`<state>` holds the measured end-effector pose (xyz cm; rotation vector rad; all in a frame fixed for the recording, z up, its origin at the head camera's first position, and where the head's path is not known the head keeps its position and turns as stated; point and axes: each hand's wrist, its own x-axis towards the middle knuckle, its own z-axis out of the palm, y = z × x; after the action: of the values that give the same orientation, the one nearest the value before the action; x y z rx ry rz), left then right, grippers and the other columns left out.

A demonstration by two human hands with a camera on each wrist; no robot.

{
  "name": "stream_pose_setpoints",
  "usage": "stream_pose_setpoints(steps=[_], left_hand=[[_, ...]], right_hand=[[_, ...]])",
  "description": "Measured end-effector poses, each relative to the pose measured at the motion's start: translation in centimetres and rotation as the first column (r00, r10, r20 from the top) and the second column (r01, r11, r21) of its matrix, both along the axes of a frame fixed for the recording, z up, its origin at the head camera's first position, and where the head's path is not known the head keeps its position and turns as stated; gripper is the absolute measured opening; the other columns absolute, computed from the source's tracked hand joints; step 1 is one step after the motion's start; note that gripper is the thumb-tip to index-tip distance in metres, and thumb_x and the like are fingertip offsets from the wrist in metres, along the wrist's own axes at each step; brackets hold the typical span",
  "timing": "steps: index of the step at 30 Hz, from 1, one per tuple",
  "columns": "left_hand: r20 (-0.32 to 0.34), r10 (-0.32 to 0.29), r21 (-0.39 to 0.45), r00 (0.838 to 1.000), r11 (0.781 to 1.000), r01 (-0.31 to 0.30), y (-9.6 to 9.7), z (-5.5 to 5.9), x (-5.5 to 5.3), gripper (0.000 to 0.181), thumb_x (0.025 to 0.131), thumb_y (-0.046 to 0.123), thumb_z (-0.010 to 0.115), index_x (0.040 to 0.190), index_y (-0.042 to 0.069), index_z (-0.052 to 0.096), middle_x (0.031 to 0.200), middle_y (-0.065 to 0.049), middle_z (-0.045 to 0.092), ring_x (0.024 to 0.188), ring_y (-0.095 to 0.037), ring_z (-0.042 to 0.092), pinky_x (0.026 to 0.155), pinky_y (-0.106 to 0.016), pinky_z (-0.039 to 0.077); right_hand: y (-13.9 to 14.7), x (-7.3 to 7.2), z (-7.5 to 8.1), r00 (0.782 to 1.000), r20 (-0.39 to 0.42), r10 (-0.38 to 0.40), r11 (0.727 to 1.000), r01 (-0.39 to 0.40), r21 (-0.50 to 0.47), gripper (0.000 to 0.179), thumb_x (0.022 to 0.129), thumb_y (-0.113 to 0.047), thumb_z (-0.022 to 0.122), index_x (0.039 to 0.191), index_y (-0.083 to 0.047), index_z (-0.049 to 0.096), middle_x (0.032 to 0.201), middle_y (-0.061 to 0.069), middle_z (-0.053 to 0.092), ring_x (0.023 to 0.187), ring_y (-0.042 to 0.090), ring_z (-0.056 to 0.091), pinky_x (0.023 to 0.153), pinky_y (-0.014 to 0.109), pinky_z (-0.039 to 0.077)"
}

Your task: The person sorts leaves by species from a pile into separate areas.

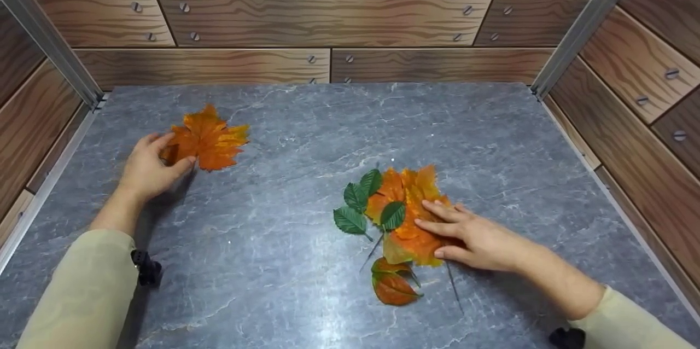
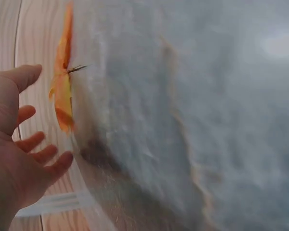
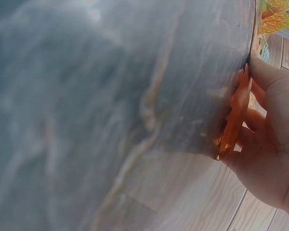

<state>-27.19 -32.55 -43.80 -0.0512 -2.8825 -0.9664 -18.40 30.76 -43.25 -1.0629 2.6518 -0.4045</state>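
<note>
On the left, an orange maple leaf (image 1: 210, 138) lies on the grey marbled table, its edge lit yellow. My left hand (image 1: 150, 168) is at its left side, thumb and fingers spread. The left wrist view shows a small gap between the fingertips and the leaf (image 2: 63, 91). Right of the middle, my right hand (image 1: 484, 239) rests spread, fairly straight fingers on another orange maple leaf (image 1: 418, 228). Green leaves (image 1: 350, 220) lie against and over that leaf's left side. Below them is a red-orange leaf (image 1: 395, 288) with green edging.
The marbled tabletop (image 1: 284, 217) carries both groups of leaves. Wood-patterned panels (image 1: 328, 18) stand behind and at both sides, with metal posts (image 1: 590, 23) at the back corners. Thin dark stems stick out below the right-hand leaves.
</note>
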Motion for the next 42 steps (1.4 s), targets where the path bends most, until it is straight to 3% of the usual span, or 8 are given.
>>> stream_pose_setpoints(steps=[4, 9, 14, 18, 22, 35, 38, 42], left_hand=[[0.005, -0.106, -0.178, 0.994, 0.978, 0.106, 1.3, -0.1, 0.5, 0.089, 0.102, 0.054, 0.065, 0.161, -0.006, 0.037, 0.166, -0.037, 0.025, 0.149, -0.063, 0.024, 0.117, -0.076, 0.023], [0.151, -0.195, -0.344, 0.969, 0.909, 0.236, 3.2, 0.0, 1.1, 0.105, 0.099, 0.076, 0.051, 0.167, 0.0, 0.026, 0.17, -0.034, 0.012, 0.155, -0.06, 0.005, 0.124, -0.071, 0.004], [0.286, -0.204, -0.394, 0.936, 0.866, 0.309, 4.4, -0.2, 1.4, 0.117, 0.094, 0.088, 0.043, 0.17, 0.003, 0.016, 0.172, -0.033, 0.003, 0.157, -0.056, -0.002, 0.123, -0.071, -0.001], [0.361, -0.194, -0.366, 0.912, 0.87, 0.33, 4.5, -0.4, 1.4, 0.121, 0.092, 0.09, 0.042, 0.17, 0.004, 0.008, 0.172, -0.032, -0.003, 0.157, -0.056, -0.006, 0.122, -0.074, 0.001], [0.389, -0.194, -0.347, 0.901, 0.875, 0.338, 4.5, -0.5, 1.3, 0.123, 0.091, 0.091, 0.042, 0.17, 0.004, 0.005, 0.172, -0.032, -0.006, 0.156, -0.056, -0.007, 0.121, -0.075, 0.003], [0.389, -0.198, -0.365, 0.9, 0.864, 0.348, 4.9, -0.6, 1.1, 0.122, 0.091, 0.092, 0.041, 0.171, 0.005, 0.008, 0.172, -0.032, -0.004, 0.156, -0.056, -0.003, 0.119, -0.077, 0.008], [0.383, -0.198, -0.363, 0.902, 0.866, 0.344, 4.8, -0.5, 1.2, 0.122, 0.091, 0.091, 0.041, 0.17, 0.005, 0.009, 0.172, -0.032, -0.003, 0.157, -0.056, -0.003, 0.12, -0.076, 0.008], [0.38, -0.203, -0.362, 0.902, 0.865, 0.347, 4.7, -0.3, 1.2, 0.123, 0.091, 0.091, 0.042, 0.17, 0.004, 0.009, 0.172, -0.033, -0.003, 0.156, -0.057, -0.003, 0.121, -0.075, 0.007]], right_hand=[[0.1, 0.0, -0.1, 1.0, -0.001, 0.004, 1.0, -0.004, -0.001, 0.061, 0.107, -0.048, 0.06, 0.164, -0.029, 0.045, 0.175, 0.011, 0.022, 0.153, 0.055, 0.024, 0.12, 0.071, 0.023], [0.2, 0.1, -0.1, 1.0, -0.014, 0.009, 1.0, -0.009, -0.002, 0.061, 0.107, -0.048, 0.061, 0.164, -0.029, 0.045, 0.175, 0.011, 0.022, 0.154, 0.054, 0.022, 0.119, 0.072, 0.024], [0.1, 0.0, -0.1, 1.0, -0.021, 0.012, 1.0, -0.012, 0.003, 0.062, 0.107, -0.047, 0.062, 0.164, -0.029, 0.046, 0.175, 0.011, 0.022, 0.154, 0.054, 0.022, 0.119, 0.072, 0.025], [0.0, 0.1, -0.1, 1.0, -0.02, 0.006, 1.0, -0.006, 0.01, 0.062, 0.107, -0.048, 0.061, 0.163, -0.029, 0.046, 0.175, 0.011, 0.022, 0.154, 0.054, 0.021, 0.119, 0.072, 0.024], [0.0, 0.2, -0.1, 1.0, -0.022, -0.001, 1.0, 0.001, 0.018, 0.062, 0.106, -0.049, 0.062, 0.163, -0.029, 0.046, 0.175, 0.01, 0.021, 0.155, 0.053, 0.021, 0.119, 0.072, 0.023], [0.0, 0.1, 0.7, 0.994, -0.111, 0.01, 0.995, -0.02, -0.093, 0.062, 0.104, -0.043, 0.068, 0.16, -0.021, 0.052, 0.172, 0.014, 0.029, 0.155, 0.048, 0.027, 0.12, 0.069, 0.026], [-0.1, 0.1, 1.2, 0.988, -0.155, -0.029, 0.988, 0.005, -0.151, 0.061, 0.103, -0.041, 0.071, 0.158, -0.02, 0.054, 0.171, 0.014, 0.032, 0.153, 0.045, 0.034, 0.118, 0.066, 0.031], [0.4, -0.2, 1.7, 0.975, -0.167, -0.15, 0.957, 0.101, -0.272, 0.062, 0.099, -0.036, 0.077, 0.155, -0.016, 0.058, 0.166, 0.016, 0.041, 0.145, 0.045, 0.047, 0.112, 0.063, 0.042]])
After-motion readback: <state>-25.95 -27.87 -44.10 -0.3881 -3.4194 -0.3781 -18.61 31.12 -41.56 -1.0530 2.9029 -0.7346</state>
